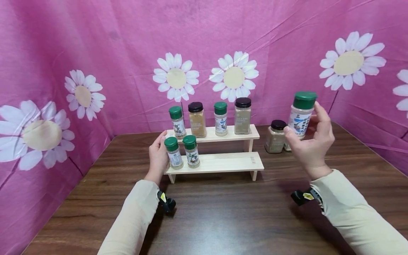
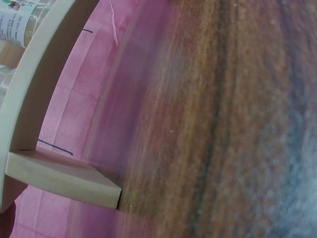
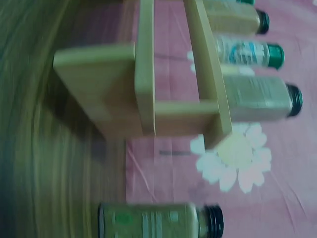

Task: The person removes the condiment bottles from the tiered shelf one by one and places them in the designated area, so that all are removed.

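A two-tier wooden spice rack [image 1: 223, 163] stands on the table. My left hand [image 1: 158, 156] holds its left end, some fingers hidden behind the rack and a shaker; the left wrist view catches only a fingertip [image 2: 7, 218] at the board. My right hand [image 1: 313, 143] grips a green-capped spice shaker [image 1: 300, 118] upright, raised right of the rack. Two green-capped shakers, one [image 1: 174, 156] and another [image 1: 192, 154], stand at the lower tier's left. On the upper tier are a white-labelled shaker [image 1: 178, 125], a tan black-capped jar [image 1: 197, 122], a blue-labelled shaker [image 1: 220, 122] and a grey-green jar [image 1: 243, 118].
A black-capped square jar [image 1: 275, 140] stands on the table [image 1: 220, 209] right of the rack. Beside it another container [image 1: 287, 146] is mostly hidden by my right hand. A pink cloth [image 1: 134, 35] with daisies hangs behind the table.
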A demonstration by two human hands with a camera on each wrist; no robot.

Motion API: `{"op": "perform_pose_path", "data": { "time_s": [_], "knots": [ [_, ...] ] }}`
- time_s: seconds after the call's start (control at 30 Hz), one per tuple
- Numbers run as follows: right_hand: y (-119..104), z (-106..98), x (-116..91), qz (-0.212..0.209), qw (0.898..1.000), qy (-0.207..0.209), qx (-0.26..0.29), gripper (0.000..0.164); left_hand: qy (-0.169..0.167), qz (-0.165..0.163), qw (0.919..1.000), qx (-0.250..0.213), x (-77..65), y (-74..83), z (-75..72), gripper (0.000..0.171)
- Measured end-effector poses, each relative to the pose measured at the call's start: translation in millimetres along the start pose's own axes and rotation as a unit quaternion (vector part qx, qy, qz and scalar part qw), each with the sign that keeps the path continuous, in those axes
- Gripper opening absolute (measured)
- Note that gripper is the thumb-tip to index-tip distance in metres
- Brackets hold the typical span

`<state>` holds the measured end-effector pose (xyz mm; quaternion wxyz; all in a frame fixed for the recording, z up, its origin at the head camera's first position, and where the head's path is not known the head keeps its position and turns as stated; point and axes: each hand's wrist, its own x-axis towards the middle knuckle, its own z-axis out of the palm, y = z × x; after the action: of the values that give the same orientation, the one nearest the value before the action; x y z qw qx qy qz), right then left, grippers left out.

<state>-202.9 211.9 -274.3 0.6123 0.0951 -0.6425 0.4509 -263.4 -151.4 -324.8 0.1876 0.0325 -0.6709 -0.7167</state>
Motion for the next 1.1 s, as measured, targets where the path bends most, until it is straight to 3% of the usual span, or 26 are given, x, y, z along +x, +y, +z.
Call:
{"op": "perform_pose_path", "data": {
  "time_s": [0.3, 0.53, 0.77, 1.1],
  "knots": [
    [17.5, -16.7, 9.6, 0.026, 0.999, 0.023, -0.039, 0.067, 0.0, -0.003, 0.9999, -0.016, -0.4, -0.2, -0.3, 0.036],
    [30.8, -28.8, 7.0, 0.052, 0.995, 0.014, -0.078, 0.063, 0.001, -0.001, 0.9998, -0.018, 0.7, -0.7, 0.9, 0.036],
    [66.1, -40.3, 5.1, 0.098, 0.985, 0.0, -0.143, 0.065, 0.003, -0.009, 0.9997, -0.02, 0.6, -0.4, 1.4, 0.036],
    [89.9, -45.3, 2.6, 0.178, 0.966, -0.03, -0.183, 0.056, 0.006, -0.004, 0.9995, -0.03, 1.9, -2.0, 2.1, 0.036]
  ]
}}
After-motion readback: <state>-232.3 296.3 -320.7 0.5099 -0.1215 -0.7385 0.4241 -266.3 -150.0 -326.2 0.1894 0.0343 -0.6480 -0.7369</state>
